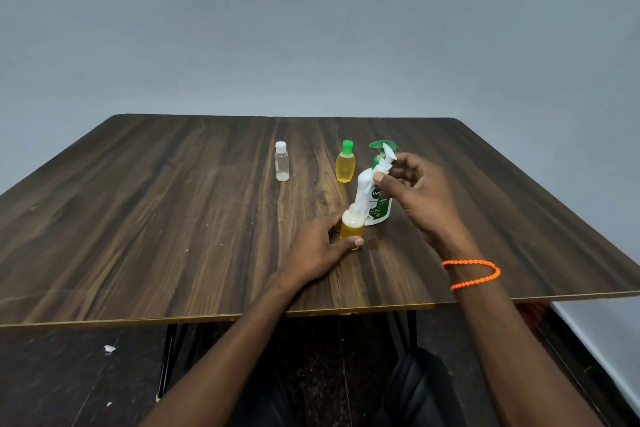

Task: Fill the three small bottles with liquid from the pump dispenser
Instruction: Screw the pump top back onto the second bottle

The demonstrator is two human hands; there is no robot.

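My left hand [318, 250] grips a small open bottle [352, 226] of yellow liquid that stands on the wooden table [173, 218]. My right hand [420, 194] pinches a white trigger-spray top [372, 180], tilted, with its lower end at that bottle's mouth. Right behind stands the green and white pump dispenser [380, 210], partly hidden by the spray top and my right hand. A second small bottle [345, 165], yellow-filled with a green cap, stands further back. A third small bottle [282, 163], clear with a white cap, stands to its left and looks nearly empty.
The table's near edge [242, 315] runs in front of my forearms. An orange beaded band [472, 274] circles my right wrist. A grey wall rises behind the table, and dark floor shows below it.
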